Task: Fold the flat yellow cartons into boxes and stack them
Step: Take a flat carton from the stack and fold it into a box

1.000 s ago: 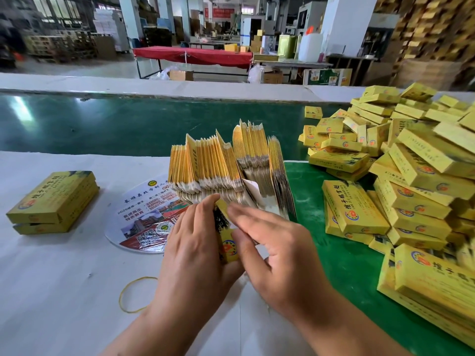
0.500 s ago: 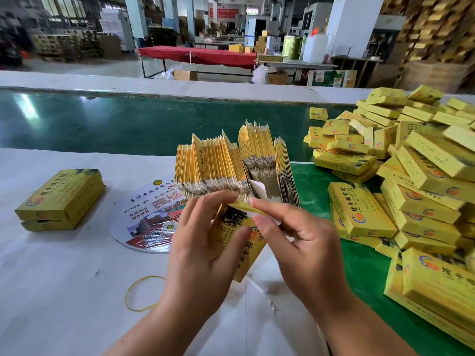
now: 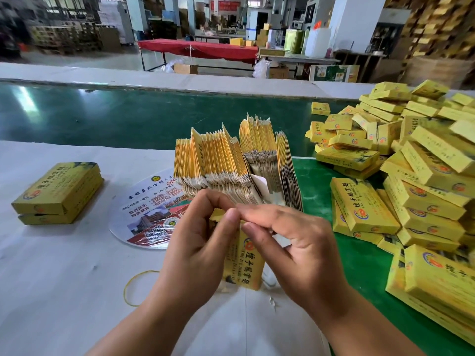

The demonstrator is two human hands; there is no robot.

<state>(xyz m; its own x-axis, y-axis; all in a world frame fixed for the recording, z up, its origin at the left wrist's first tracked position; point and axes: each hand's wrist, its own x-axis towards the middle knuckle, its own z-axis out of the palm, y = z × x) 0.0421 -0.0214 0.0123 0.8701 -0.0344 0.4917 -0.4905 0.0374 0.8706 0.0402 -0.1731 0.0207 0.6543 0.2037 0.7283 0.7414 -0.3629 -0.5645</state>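
Hands came first, nearest the camera: the left hand (image 3: pixel 198 242) and the right hand (image 3: pixel 298 247) both pinched one yellow carton (image 3: pixel 245 263), which stood upright between them above the white table cover (image 3: pixel 51 291). Left thumb and curled fingers gripped its upper left edge; the right hand's fingertips (image 3: pixel 244 210) met them at the top, seemingly working the end flap, though the flap itself was mostly hidden behind the knuckles. Whether the far end was already closed could not be told.

To do this step well, I would judge that the left hand should hold the body square while the right tucks the flap straight into the slot, without creasing the printed face; pressing too hard would likely crush the thin card.

A yellow rubber band (image 3: pixel 133 286) lay on the cover just left of the left wrist. Farther off, a round printed fan (image 3: pixel 149 214) lay flat, and touching its far right edge stood the bundle of flat cartons (image 3: pixel 231 165), fanned on edge. At the left, well apart, sat two folded boxes (image 3: pixel 57 192), one on the other. On the green mat at the right rose a loose heap of finished boxes (image 3: pixel 411 176), where this one probably belonged, squared up rather than tossed. Beyond lay the green conveyor belt (image 3: pixel 102 114).
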